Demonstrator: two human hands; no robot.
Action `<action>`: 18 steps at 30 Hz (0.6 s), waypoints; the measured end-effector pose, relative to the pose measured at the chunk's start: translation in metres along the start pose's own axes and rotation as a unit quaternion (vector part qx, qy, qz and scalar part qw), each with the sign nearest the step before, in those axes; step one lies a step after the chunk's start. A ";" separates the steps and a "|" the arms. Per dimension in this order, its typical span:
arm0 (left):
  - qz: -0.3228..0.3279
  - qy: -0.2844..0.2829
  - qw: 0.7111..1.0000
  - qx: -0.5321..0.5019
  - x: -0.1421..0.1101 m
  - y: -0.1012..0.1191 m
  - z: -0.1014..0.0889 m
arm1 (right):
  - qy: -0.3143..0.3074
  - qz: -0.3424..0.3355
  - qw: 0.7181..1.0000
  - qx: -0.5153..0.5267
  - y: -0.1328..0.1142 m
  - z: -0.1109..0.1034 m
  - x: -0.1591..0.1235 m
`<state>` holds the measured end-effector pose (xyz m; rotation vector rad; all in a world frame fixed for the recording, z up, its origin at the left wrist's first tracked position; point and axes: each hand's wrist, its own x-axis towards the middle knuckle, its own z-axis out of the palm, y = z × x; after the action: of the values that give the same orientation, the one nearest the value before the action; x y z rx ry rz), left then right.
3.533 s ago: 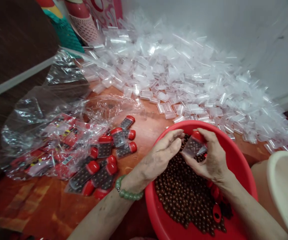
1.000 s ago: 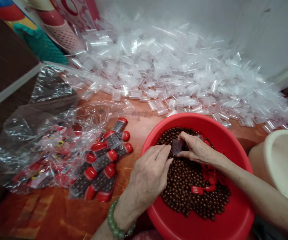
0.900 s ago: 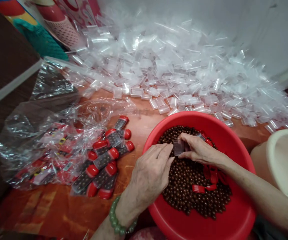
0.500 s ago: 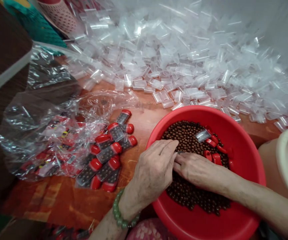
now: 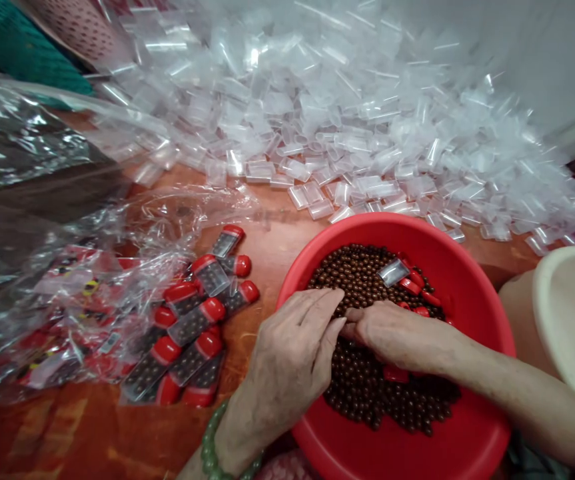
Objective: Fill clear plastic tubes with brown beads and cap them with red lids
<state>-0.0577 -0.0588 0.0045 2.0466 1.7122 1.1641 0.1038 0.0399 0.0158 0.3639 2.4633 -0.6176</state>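
Observation:
My left hand (image 5: pixel 292 350), with a green bead bracelet (image 5: pixel 210 440) at the wrist, curves over the left rim of a red basin (image 5: pixel 484 293), its fingers closed together. Whatever they hold is hidden. My right hand (image 5: pixel 397 333) reaches in from the right, fingers curled down among small brown beads (image 5: pixel 367 393) and almost meeting my left fingertips. Its grip is hidden too. Under the right palm shows a red cap (image 5: pixel 396 373). Further back on the beads lie a clear plastic case (image 5: pixel 394 273) and several red pieces (image 5: pixel 410 285).
Left of the basin, several red-capped clear cases (image 5: pixel 197 321) filled with beads lie piled beside a crinkled clear plastic bag (image 5: pixel 117 247). A large heap of clear plastic sleeves (image 5: pixel 327 127) spreads behind. A cream tub (image 5: pixel 550 320) stands at the right.
The view has shifted slightly, so the basin sits further left. My right hand is drawn more into a curl, and a red cap now shows beneath it. The dark edge between my fingertips is no longer visible.

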 end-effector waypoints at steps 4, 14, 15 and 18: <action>-0.005 -0.003 1.000 -0.004 0.000 0.000 0.000 | 0.023 -0.009 0.997 -0.075 -0.011 0.004 -0.013; -0.015 -0.007 1.000 -0.013 -0.002 0.000 0.000 | 0.035 0.019 0.986 -0.164 -0.013 0.007 -0.016; -0.014 -0.006 1.000 -0.014 -0.001 0.000 0.000 | 0.036 0.017 0.986 -0.160 -0.009 0.001 -0.013; -0.009 -0.008 1.000 -0.020 -0.001 0.000 0.000 | 0.088 0.053 0.981 -0.167 0.002 -0.010 -0.005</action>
<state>-0.0575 -0.0594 0.0044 2.0082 1.6834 1.1638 0.1042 0.0457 0.0255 0.4263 2.6349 -0.1261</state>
